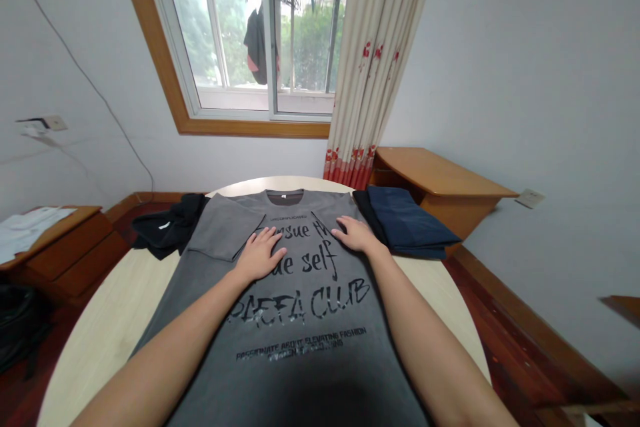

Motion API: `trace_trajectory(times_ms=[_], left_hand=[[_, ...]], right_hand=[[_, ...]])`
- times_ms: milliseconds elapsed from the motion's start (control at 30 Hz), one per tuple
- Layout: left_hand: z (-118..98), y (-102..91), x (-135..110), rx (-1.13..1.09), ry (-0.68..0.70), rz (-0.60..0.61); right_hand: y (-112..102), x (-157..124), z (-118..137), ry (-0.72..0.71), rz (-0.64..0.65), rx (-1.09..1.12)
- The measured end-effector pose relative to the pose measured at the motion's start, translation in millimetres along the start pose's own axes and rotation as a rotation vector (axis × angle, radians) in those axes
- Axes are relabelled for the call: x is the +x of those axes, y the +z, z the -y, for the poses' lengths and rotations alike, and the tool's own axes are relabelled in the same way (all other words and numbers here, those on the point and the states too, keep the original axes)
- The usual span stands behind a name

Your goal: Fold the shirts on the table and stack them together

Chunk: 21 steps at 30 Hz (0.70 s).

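A grey T-shirt (300,320) with black lettering lies spread face up on a round pale table (115,320). Its left sleeve is folded in over the chest. My left hand (260,255) lies flat on the shirt's chest, fingers stretched out. My right hand (354,233) also rests flat and open on the chest, a little further right and closer to the collar. Neither hand holds anything.
A crumpled black garment (170,227) lies at the table's far left. Folded dark blue and black clothes (407,221) are stacked at the far right. A wooden desk (440,180) stands beyond, a low wooden cabinet (55,247) to the left, a window and curtain behind.
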<state>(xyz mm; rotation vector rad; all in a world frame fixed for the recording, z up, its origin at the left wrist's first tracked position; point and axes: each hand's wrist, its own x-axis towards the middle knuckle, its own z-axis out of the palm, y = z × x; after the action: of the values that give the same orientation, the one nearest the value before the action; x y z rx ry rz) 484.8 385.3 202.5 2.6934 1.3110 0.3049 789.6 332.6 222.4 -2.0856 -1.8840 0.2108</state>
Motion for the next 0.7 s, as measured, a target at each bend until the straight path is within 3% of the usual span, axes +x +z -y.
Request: trace_trajectory(times_ms=[100, 233, 367, 500, 700], left_hand=[[-1, -0.6, 0, 0.004, 0.004, -0.005], [-2, -0.8, 0, 0.011, 0.001, -0.014], [-3, -0.5, 0, 0.015, -0.008, -0.014], [-6, -2.1, -2, 0.025, -0.006, -0.028], [-9, -5.0, -3, 0.022, -0.020, -0.021]], right_hand=[[11, -2, -4, 0.100, -0.005, -0.070], [17, 4, -7, 0.129, -0.027, -0.108], [12, 28, -9, 0.220, -0.084, -0.174], [8, 62, -2, 0.395, -0.048, -0.244], [27, 88, 5, 0.350, -0.003, -0.280]])
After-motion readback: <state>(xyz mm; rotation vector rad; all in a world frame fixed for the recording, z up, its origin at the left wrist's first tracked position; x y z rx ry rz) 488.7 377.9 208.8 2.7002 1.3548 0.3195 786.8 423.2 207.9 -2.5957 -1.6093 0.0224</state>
